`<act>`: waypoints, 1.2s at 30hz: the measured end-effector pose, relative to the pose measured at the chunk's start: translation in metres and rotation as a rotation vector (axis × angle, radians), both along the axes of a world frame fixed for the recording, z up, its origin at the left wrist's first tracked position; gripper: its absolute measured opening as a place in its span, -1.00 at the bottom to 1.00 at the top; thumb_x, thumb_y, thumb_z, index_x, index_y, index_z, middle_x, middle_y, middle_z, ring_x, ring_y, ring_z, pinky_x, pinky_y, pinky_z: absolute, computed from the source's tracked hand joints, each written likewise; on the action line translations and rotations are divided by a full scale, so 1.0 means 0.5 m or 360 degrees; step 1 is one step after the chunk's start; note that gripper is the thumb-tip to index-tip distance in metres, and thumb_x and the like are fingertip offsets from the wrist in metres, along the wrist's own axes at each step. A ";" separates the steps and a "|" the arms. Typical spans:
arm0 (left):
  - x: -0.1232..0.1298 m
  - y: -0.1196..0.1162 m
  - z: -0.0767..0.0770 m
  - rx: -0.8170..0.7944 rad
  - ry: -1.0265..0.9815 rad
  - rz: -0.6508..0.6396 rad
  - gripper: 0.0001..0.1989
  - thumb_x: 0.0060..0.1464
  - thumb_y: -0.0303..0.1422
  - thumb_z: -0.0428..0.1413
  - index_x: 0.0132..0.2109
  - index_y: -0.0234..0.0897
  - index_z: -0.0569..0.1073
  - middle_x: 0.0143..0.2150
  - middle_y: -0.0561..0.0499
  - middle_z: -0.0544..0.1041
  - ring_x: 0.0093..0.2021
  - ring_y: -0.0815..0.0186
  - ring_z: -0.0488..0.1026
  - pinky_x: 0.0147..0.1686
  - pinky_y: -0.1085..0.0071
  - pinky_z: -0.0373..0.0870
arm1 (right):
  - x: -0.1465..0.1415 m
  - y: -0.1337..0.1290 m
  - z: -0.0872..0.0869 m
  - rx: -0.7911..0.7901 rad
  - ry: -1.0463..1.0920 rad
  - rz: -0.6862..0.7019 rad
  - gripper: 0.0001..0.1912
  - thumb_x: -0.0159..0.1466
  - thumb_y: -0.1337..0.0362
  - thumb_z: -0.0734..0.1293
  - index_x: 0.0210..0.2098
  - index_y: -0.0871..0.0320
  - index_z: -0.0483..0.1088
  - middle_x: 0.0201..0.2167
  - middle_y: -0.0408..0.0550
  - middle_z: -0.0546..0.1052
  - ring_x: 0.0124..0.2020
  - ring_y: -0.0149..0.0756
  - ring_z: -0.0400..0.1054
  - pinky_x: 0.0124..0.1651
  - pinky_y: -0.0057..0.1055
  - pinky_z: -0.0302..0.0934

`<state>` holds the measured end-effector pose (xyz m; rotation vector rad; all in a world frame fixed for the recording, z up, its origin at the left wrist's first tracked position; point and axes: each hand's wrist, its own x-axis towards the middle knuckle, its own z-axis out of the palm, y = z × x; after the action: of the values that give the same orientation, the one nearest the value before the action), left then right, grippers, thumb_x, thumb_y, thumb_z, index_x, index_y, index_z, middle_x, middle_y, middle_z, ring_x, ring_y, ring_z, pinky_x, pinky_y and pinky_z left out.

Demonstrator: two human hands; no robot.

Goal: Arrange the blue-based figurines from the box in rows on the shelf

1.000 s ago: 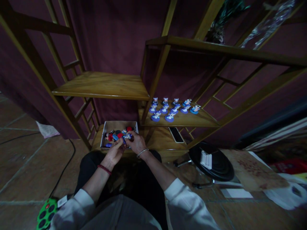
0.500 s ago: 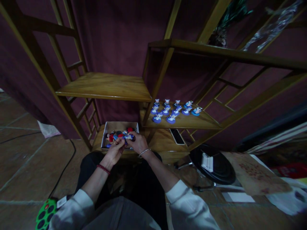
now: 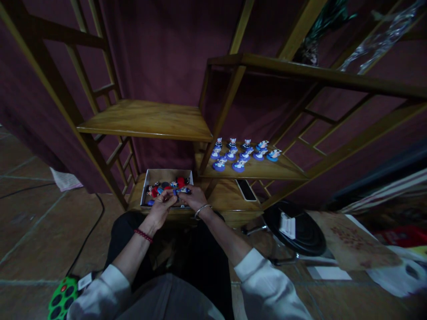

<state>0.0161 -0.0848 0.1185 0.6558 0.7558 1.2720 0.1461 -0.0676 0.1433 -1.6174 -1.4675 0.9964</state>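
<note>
Head view: your left hand (image 3: 162, 205) and right hand (image 3: 194, 198) both pinch one small blue-based toy figurine (image 3: 180, 191), held just above the open cardboard box (image 3: 166, 174) of mixed figurines. Matching blue-based figurines (image 3: 243, 153) stand in rows on the wooden shelf (image 3: 267, 169) to the right.

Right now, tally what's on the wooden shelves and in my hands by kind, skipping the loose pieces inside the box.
Standing figurines on the shelf: 11
Held figurine, between left hand and right hand: 1
Phone: 1
Box: 1
Total: 14
</note>
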 end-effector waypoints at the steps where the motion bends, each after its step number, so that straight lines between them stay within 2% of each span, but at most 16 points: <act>1: -0.001 0.000 0.001 0.0007 0.0034 0.0013 -0.77 -0.26 -0.49 0.24 -0.33 -0.33 0.47 -0.44 0.07 0.46 -0.41 0.49 0.36 -0.35 0.61 0.26 | -0.001 0.001 -0.003 -0.0058 0.0065 -0.0007 -0.85 -0.04 0.22 0.32 -0.45 0.11 0.42 -0.71 -0.22 0.38 -0.65 -0.41 0.29 -0.60 -0.53 0.17; 6: -0.002 0.001 -0.002 0.0035 0.0166 0.0011 -0.73 -0.29 -0.47 0.25 -0.31 -0.32 0.47 -0.39 0.07 0.46 -0.36 0.47 0.36 -0.28 0.57 0.26 | -0.006 0.001 -0.011 -0.0158 0.0237 -0.0045 -0.84 -0.06 0.24 0.34 -0.44 0.13 0.41 -0.70 -0.22 0.39 -0.66 -0.42 0.30 -0.60 -0.53 0.20; 11: -0.002 0.005 -0.010 0.0005 0.0170 0.0032 -0.72 -0.29 -0.41 0.26 -0.31 -0.31 0.46 -0.39 0.09 0.46 -0.35 0.47 0.36 -0.26 0.56 0.25 | -0.006 -0.001 -0.015 0.0064 0.0074 -0.0018 -0.82 -0.02 0.23 0.32 -0.39 0.09 0.42 -0.63 -0.25 0.42 -0.56 -0.43 0.32 -0.49 -0.53 0.23; 18: -0.004 0.002 0.001 -0.0047 0.0059 0.0002 -0.76 -0.28 -0.36 0.27 -0.39 -0.35 0.44 -0.50 0.10 0.43 -0.47 0.49 0.35 -0.39 0.55 0.27 | -0.005 -0.005 0.015 0.0251 -0.0130 0.0118 -0.77 -0.01 0.24 0.30 -0.33 0.10 0.44 -0.51 -0.20 0.45 -0.45 -0.40 0.33 -0.37 -0.50 0.22; 26: -0.008 0.001 -0.006 -0.0091 -0.0118 -0.0090 -0.79 -0.22 -0.32 0.24 -0.45 -0.39 0.44 -0.53 0.07 0.45 -0.52 0.48 0.38 -0.49 0.58 0.26 | -0.003 -0.006 0.013 0.0352 -0.0105 0.0264 -0.76 0.03 0.24 0.28 -0.29 0.13 0.41 -0.50 -0.19 0.44 -0.50 -0.44 0.29 -0.41 -0.53 0.20; 31: -0.008 -0.002 -0.019 -0.0159 -0.0213 -0.0133 -0.80 -0.18 -0.32 0.22 -0.41 -0.37 0.45 -0.49 0.05 0.49 -0.52 0.46 0.40 -0.49 0.56 0.29 | 0.000 -0.007 0.018 0.0459 -0.0232 0.0322 -0.76 0.04 0.26 0.28 -0.26 0.12 0.39 -0.47 -0.18 0.45 -0.47 -0.42 0.31 -0.35 -0.50 0.21; 36: -0.008 -0.002 -0.012 -0.0226 -0.0287 -0.0119 -0.82 -0.20 -0.37 0.24 -0.39 -0.36 0.45 -0.46 0.03 0.51 -0.47 0.43 0.43 -0.45 0.54 0.33 | -0.003 -0.007 0.016 0.0566 -0.0333 0.0331 -0.76 0.07 0.28 0.26 -0.23 0.08 0.35 -0.41 -0.18 0.45 -0.40 -0.39 0.33 -0.29 -0.47 0.23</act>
<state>0.0119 -0.0859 0.1126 0.4439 0.6599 1.1798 0.1448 -0.0713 0.1514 -1.3611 -1.8657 0.6391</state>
